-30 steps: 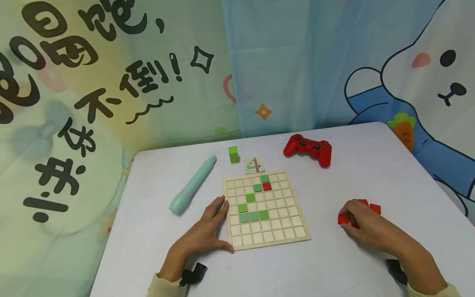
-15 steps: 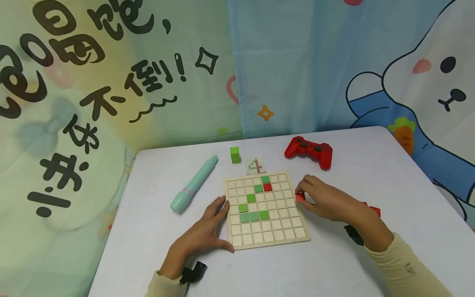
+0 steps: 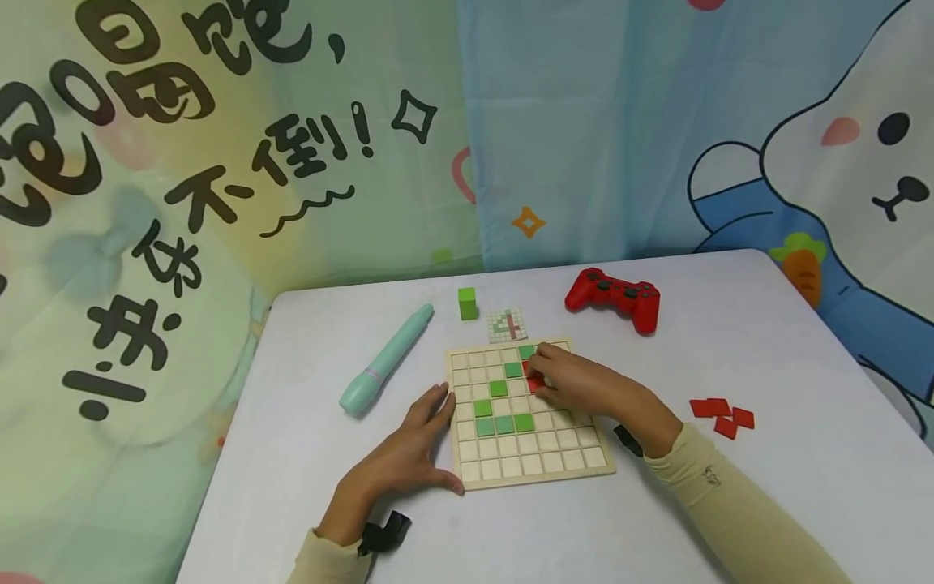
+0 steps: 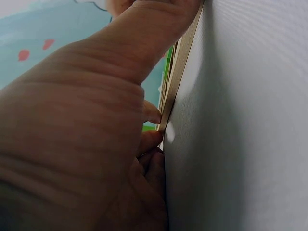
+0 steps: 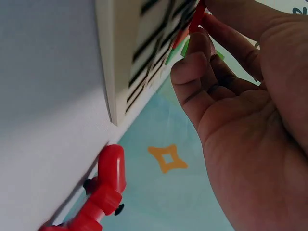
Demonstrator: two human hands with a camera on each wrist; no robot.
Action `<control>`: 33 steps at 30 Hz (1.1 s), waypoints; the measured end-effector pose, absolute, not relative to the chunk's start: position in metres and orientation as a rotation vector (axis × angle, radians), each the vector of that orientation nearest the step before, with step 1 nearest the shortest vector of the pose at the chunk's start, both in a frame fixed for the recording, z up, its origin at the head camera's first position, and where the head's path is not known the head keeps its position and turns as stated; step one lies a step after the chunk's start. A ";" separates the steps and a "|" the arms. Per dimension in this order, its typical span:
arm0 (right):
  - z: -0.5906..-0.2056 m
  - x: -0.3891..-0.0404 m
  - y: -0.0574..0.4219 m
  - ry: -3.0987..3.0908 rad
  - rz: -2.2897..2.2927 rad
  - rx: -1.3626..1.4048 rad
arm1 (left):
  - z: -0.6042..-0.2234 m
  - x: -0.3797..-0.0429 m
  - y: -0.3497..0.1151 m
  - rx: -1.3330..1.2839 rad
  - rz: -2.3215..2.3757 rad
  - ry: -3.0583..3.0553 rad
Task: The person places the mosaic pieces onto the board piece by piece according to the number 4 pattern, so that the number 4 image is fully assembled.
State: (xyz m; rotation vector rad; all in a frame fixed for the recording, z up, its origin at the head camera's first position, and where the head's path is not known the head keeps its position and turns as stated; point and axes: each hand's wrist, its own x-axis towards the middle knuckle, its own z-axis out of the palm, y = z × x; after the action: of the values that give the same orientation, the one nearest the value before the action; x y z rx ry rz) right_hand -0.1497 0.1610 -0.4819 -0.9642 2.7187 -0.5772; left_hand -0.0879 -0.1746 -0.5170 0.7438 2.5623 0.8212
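Note:
A wooden grid board point(image 3: 540, 482) lies on the table, with green tiles point(image 3: 504, 425) forming a slanted line and a short row. My right hand point(image 3: 587, 388) is over its upper middle, pinching a red square tile point(image 3: 536, 384) between thumb and fingertips. In the right wrist view that red tile point(image 5: 197, 19) is close over the grid. Just beyond it, another red tile in the board is partly hidden by my fingers. My left hand point(image 3: 409, 446) rests at the board's left side, fingers and thumb spread along the edge; the left wrist view shows fingertips against the wooden rim point(image 4: 178, 72).
Several loose red tiles point(image 3: 718, 408) lie on the table at right. Behind the board are a small pattern card point(image 3: 507, 325), a green block point(image 3: 468, 304) and a red game controller point(image 3: 614, 298). A mint-green microphone-shaped object point(image 3: 387, 361) lies at left.
My right hand has picked a red tile from the pile at right and carried it left onto the board's upper middle. My left hand has stayed at the board's edge.

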 end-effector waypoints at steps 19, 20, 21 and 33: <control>-0.468 -0.117 0.207 2.831 -0.612 -0.663 | -0.518 -0.089 -0.161 0.779 0.802 2.569; -0.466 -0.110 0.217 2.843 -0.653 -0.612 | -0.518 -0.089 -0.161 0.775 0.802 2.569; -0.464 -0.101 0.227 2.859 -0.701 -0.556 | -0.518 -0.088 -0.161 0.772 0.803 2.571; -0.477 -0.009 0.320 2.917 -0.865 0.047 | -0.520 -0.087 -0.166 0.716 0.833 2.561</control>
State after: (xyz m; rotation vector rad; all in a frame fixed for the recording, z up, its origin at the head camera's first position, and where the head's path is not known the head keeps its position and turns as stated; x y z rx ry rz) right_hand -0.0086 0.3197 -0.4774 0.0471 2.9170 -0.8654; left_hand -0.0869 -0.1662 -0.5195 0.7155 2.5605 0.8328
